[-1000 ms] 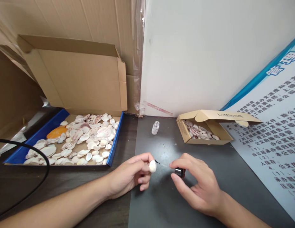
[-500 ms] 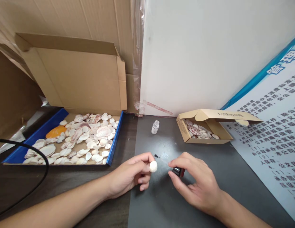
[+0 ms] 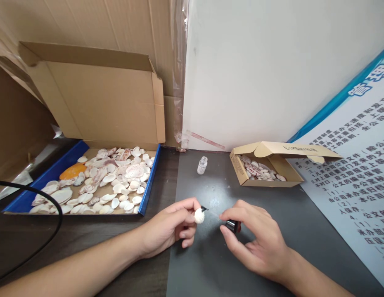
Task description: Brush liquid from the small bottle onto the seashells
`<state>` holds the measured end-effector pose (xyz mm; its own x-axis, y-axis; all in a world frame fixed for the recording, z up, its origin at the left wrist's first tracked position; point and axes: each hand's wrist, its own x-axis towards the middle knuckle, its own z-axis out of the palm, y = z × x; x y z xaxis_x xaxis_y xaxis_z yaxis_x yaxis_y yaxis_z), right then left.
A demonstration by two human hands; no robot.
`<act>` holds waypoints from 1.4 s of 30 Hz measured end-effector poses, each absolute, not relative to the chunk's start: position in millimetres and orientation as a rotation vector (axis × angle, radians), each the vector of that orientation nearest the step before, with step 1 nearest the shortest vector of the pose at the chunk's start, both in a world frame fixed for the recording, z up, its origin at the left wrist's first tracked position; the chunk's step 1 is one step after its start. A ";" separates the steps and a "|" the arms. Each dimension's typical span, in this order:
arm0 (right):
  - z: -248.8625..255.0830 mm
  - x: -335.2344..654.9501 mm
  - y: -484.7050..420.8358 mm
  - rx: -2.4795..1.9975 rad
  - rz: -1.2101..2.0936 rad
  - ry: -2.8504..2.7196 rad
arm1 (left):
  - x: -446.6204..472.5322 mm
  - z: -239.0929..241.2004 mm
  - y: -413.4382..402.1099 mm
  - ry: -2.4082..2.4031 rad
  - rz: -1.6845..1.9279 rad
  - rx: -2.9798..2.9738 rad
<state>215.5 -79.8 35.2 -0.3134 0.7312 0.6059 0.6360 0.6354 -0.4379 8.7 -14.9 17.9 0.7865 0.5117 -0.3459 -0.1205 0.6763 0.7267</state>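
Note:
A small ribbed white seashell (image 3: 199, 215) is pinched between the thumb and index finger of my left hand (image 3: 175, 225). My right hand (image 3: 257, 237) grips a brush cap (image 3: 231, 225), black and glossy, by its sides. From the cap a thin clear stem runs left to a dark brush tip (image 3: 204, 209), which lies at the shell's upper right edge. Whether the bristles touch the shell I cannot tell. Beyond both hands an uncapped little glass bottle (image 3: 202, 166) with a pale label stands upright on the dark grey mat (image 3: 195, 272).
On the left, a blue-edged cardboard box (image 3: 144, 187) with its lid up holds many shells and one orange piece. A smaller tan box (image 3: 272, 184), lid half raised, contains more shells. A black cable (image 3: 60, 222) curves across the left side. A printed poster (image 3: 359, 165) leans at right.
The brush tip has come up against the shell's upper edge, and its clear stem now shows. My right hand has tilted slightly; my left hand and the shell have barely moved.

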 end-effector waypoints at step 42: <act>21.9 212.5 -77.0 -1.196 0.147 -2.097 | 4.2 15.0 -18.2 0.511 0.237 1.240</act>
<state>212.5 -77.0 21.9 -0.3216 0.7903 0.5215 0.7100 0.5657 -0.4193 4.2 -18.2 15.0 0.8642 0.4413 -0.2416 0.1005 0.3192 0.9424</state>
